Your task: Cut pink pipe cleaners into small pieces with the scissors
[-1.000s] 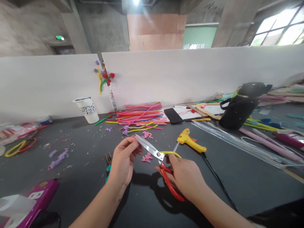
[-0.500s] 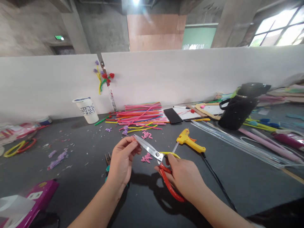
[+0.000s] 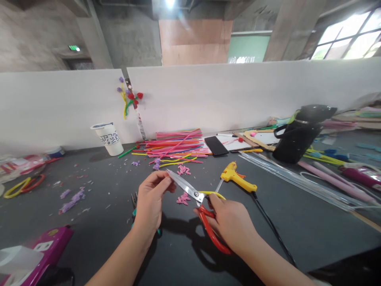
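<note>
My right hand (image 3: 230, 218) grips a pair of scissors (image 3: 186, 186) with one red and one yellow handle. Their blades point up and left, the tips at the fingers of my left hand (image 3: 153, 198). Thumb and fingers of that hand are pinched together by the blade tips; whatever they hold is too small or hidden to make out. Below and beyond the blades lie two small heaps of cut pink pieces, the nearer pink pieces (image 3: 183, 198) and the farther pink pieces (image 3: 183, 170). Pliers with teal handles (image 3: 133, 212) are partly hidden behind my left wrist.
A yellow glue gun (image 3: 238, 176) with a black cord lies right of the scissors. Behind are pink pipe cleaners (image 3: 175, 145), a phone (image 3: 216, 145), a white cup (image 3: 108, 139) and a black jug (image 3: 300, 135). Purple pieces (image 3: 73, 200) and a purple power strip (image 3: 49, 250) are at left.
Almost nothing differs. Both hands and the scissors keep nearly the same place, with a very slight shift left in the view.
</note>
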A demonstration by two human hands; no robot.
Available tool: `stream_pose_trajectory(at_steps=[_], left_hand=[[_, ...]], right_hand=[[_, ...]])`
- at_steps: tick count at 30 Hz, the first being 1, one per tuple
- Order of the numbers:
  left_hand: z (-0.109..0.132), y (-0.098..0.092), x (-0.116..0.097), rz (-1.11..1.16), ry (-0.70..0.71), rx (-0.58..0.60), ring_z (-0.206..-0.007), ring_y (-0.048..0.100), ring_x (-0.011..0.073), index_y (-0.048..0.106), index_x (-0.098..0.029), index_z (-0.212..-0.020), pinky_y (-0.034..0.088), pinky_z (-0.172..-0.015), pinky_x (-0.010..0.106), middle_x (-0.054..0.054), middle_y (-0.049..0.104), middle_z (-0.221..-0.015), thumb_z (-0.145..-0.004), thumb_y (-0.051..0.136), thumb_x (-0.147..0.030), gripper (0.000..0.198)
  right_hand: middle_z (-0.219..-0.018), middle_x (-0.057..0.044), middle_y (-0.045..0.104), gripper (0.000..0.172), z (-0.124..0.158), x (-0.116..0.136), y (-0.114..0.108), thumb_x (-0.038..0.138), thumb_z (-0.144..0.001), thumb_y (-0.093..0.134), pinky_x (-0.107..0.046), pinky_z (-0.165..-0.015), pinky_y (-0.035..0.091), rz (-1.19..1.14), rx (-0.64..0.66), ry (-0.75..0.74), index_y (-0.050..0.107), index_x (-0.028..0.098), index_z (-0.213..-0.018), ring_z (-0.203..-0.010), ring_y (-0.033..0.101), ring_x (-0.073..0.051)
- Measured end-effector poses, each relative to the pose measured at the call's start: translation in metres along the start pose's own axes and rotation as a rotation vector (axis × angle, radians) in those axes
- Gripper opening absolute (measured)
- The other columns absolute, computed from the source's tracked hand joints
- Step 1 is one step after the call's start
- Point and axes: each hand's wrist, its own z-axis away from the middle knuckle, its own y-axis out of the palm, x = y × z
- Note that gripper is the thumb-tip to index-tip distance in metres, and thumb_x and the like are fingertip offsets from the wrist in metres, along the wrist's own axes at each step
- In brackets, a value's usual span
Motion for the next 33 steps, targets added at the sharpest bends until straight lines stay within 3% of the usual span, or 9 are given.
stream_pose_trajectory(at_steps=[16,25,33], left_hand=[[0.0022,0.0023,0.0002,0.038,-0.051,-0.023,-0.054,0.051,0.0093,0.059,-0.015,-0.068,0.041,-0.054,0.021,0.000,0.057,-0.062,-0.065,0.062,-0.019,0.006],[0.0018,0.0019,0.0004,0.068,-0.079,-0.011,-0.054,0.051,0.0084,0.060,-0.016,-0.067,0.041,-0.055,0.020,-0.002,0.058,-0.061,-0.064,0.063,-0.020,0.006],[-0.0004,-0.0009,0.0027,0.061,-0.051,0.006,-0.056,0.052,0.0087,0.061,-0.016,-0.070,0.041,-0.056,0.021,-0.001,0.058,-0.063,-0.066,0.061,-0.019,0.005]], right_hand=[[-0.054,-0.003,0.059,0.043,-0.0015,0.0025,-0.0021,0.056,-0.080,0.031,-0.025,-0.046,0.025,-0.022,0.054,0.039,0.051,0.018,-0.073,-0.048,0.056,-0.017],[-0.053,-0.002,0.057,0.037,-0.0001,0.0025,0.0019,0.050,-0.081,0.032,-0.025,-0.046,0.024,-0.032,0.029,0.026,0.050,0.018,-0.072,-0.048,0.056,-0.016],[-0.053,-0.002,0.057,0.042,-0.0018,0.0017,-0.0002,0.055,-0.081,0.032,-0.025,-0.046,0.024,-0.021,0.029,0.023,0.051,0.018,-0.073,-0.049,0.055,-0.016]])
